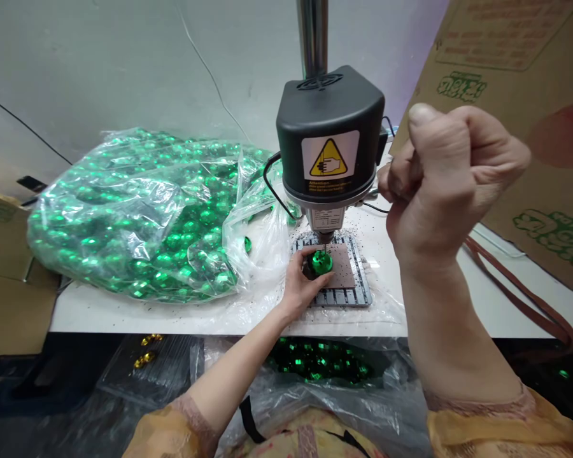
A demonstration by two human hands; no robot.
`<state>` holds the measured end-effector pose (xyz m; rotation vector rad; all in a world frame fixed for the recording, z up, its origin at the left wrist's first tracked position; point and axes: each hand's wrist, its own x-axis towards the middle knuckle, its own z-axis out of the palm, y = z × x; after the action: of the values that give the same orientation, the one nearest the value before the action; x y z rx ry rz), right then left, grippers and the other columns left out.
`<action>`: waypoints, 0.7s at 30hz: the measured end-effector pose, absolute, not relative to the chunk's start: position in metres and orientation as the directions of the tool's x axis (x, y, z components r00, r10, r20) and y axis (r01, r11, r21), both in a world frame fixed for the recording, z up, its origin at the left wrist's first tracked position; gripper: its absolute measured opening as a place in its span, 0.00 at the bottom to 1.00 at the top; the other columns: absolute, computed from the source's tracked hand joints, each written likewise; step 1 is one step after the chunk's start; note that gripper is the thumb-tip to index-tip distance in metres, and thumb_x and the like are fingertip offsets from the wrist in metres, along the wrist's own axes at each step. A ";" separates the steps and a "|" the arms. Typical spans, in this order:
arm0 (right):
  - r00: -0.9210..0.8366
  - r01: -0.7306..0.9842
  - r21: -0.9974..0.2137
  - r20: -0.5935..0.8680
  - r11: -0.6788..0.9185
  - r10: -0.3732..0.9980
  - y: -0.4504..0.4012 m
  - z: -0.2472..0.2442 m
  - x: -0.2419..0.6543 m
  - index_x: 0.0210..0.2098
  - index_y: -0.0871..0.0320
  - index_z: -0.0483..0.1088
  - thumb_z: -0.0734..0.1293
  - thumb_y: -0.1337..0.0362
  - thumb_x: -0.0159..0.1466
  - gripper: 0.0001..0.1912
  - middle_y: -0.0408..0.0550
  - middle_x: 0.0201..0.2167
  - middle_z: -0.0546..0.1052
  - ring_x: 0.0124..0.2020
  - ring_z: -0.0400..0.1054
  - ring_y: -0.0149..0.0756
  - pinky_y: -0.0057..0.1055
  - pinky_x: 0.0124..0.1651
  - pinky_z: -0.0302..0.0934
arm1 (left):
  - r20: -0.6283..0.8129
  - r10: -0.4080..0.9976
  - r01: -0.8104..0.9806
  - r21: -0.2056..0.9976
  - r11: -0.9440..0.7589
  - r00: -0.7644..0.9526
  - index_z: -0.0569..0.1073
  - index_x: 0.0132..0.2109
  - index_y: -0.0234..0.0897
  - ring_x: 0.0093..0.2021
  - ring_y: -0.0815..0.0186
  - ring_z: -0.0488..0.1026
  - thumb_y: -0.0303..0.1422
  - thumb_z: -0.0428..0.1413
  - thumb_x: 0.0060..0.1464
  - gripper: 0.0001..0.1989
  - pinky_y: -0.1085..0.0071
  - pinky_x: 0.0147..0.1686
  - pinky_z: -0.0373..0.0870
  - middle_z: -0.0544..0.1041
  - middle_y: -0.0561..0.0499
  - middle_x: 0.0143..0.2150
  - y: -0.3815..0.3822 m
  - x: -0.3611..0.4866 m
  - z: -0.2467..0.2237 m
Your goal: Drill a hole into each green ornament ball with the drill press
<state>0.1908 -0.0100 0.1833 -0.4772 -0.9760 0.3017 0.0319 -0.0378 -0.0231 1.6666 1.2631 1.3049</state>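
Observation:
My left hand (302, 283) pinches a shiny green faceted ball (323, 261) between thumb and fingers. The ball rests on a brownish pad (346, 270) over the slotted metal base, right beneath the bit of a black drill press (332, 133). The bit reaches down to the ball's top; whether it has entered cannot be made out. To the right of the machine head, my right hand (451, 165) is raised and closed in a fist around the drill press handle. Most of that handle is hidden by the fingers.
A large clear bag (138, 216) of green faceted balls lies on the white table (124, 318) at left. Another open bag of green balls (319, 359) is below the table edge. Cardboard boxes (520, 191) flank both sides. Dark shavings surround the base; a brown strap (525, 296) hangs at right.

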 end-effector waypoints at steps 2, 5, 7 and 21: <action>0.536 -0.030 -0.511 0.717 0.859 0.445 -0.010 0.181 0.191 0.19 0.54 0.51 0.69 0.71 0.65 0.25 0.34 0.13 0.54 0.14 0.46 0.19 0.29 0.18 0.41 | 0.375 0.927 0.342 0.871 -0.353 0.001 0.75 0.54 0.42 0.54 0.53 0.78 0.38 0.73 0.51 0.26 0.54 0.56 0.76 0.79 0.46 0.51 -0.045 0.029 -0.022; 0.533 -0.018 -0.518 0.719 0.855 0.446 -0.013 0.180 0.192 0.20 0.55 0.52 0.68 0.69 0.66 0.24 0.34 0.13 0.55 0.15 0.47 0.17 0.26 0.20 0.43 | 0.496 0.867 0.394 0.788 -0.473 0.050 0.75 0.56 0.43 0.52 0.54 0.79 0.39 0.72 0.55 0.24 0.56 0.54 0.78 0.78 0.46 0.50 -0.063 0.018 -0.021; 0.511 -0.002 -0.532 0.727 0.847 0.458 -0.015 0.179 0.192 0.20 0.57 0.52 0.67 0.67 0.68 0.24 0.33 0.14 0.55 0.16 0.50 0.16 0.24 0.22 0.46 | 0.585 0.793 0.410 0.690 -0.596 0.167 0.74 0.60 0.44 0.54 0.56 0.79 0.40 0.69 0.60 0.23 0.59 0.53 0.79 0.77 0.45 0.54 -0.084 0.007 -0.024; 0.550 0.019 -0.523 0.718 0.852 0.428 -0.014 0.178 0.190 0.18 0.54 0.54 0.68 0.66 0.67 0.24 0.35 0.13 0.56 0.15 0.51 0.23 0.31 0.21 0.44 | 0.636 0.433 0.519 0.059 -0.852 0.638 0.72 0.64 0.38 0.64 0.54 0.75 0.26 0.52 0.68 0.20 0.54 0.63 0.77 0.81 0.40 0.58 -0.109 -0.064 -0.033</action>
<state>0.1902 -0.0137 0.1776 -0.5137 -0.9682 0.2547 -0.0639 -0.1092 -0.0329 2.9591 0.8649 1.0927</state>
